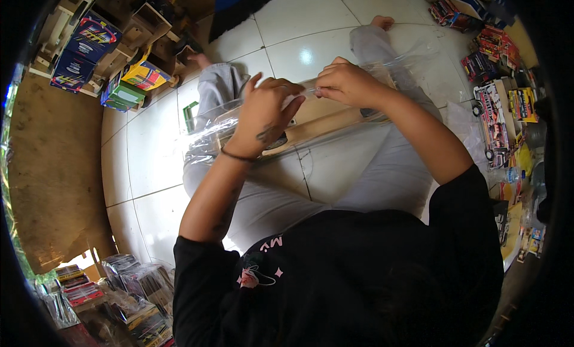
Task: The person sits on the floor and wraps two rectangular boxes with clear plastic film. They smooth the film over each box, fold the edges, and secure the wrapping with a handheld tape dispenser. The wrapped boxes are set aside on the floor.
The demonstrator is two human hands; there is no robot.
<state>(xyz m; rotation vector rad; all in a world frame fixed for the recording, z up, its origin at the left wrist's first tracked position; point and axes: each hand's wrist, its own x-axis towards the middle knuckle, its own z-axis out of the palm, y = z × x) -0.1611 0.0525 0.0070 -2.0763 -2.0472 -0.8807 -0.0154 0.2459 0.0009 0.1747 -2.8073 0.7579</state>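
A long, pale wooden toy vehicle (323, 121) with dark wheels lies across my legs, inside a clear plastic wrap (200, 140). The plastic reaches past both ends of the toy. My right hand (350, 84) pinches the upper edge of the plastic near the middle, thumb against fingers. Close by on its left, my left hand (267, 110) rests over the wrap, its fingers stretched and the thumb apart from them. Part of the toy is hidden beneath my left hand and wrist.
Painted toy trucks (92, 36) and bare wooden ones stand at the upper left. More toy trucks (493, 122) line the right side. Plastic-wrapped boxes (140, 281) are piled at the lower left. A small green frame (190, 116) lies on the white tiled floor (152, 149) beside my leg.
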